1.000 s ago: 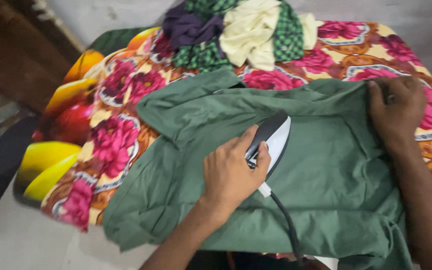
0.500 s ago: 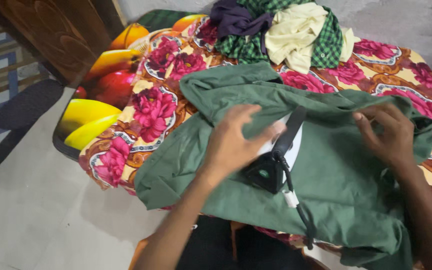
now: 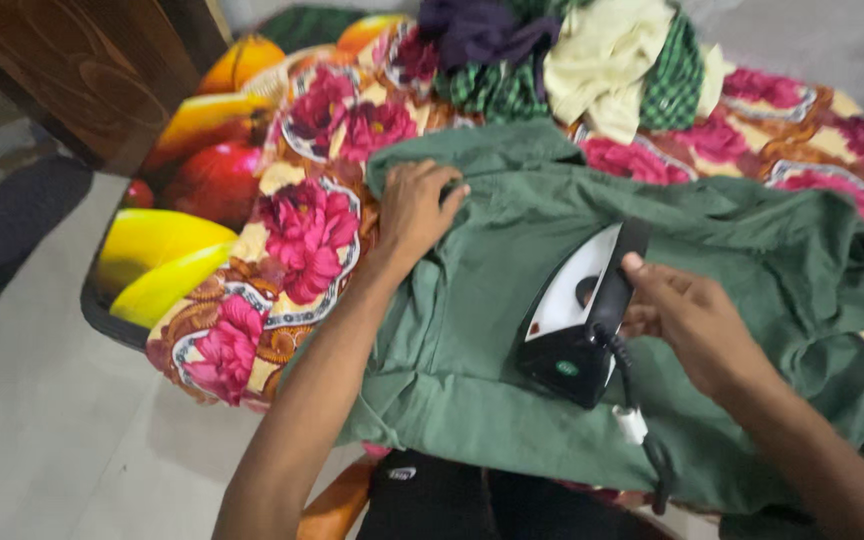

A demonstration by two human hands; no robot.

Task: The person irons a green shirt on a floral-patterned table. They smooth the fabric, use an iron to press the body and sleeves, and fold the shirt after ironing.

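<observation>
A green shirt [image 3: 752,240] lies spread over a table covered with a floral cloth [image 3: 307,225]. My left hand [image 3: 417,205] grips the shirt fabric near its left upper edge, fingers curled into the cloth. A white and black electric iron [image 3: 572,320] sits on the middle of the shirt. My right hand [image 3: 687,310] is closed around the iron's black handle, thumb on top. The iron's black cord [image 3: 642,440] runs down toward the near edge.
A pile of crumpled clothes [image 3: 592,60], checked green, cream and dark purple, lies at the table's far side. A fruit-print cover [image 3: 162,250] hangs at the left edge. Dark wooden furniture [image 3: 82,70] stands at upper left over a pale tiled floor [image 3: 52,430].
My left hand let go of the iron and moved left onto the shirt. My right hand left the shirt's right edge and took the iron's handle.
</observation>
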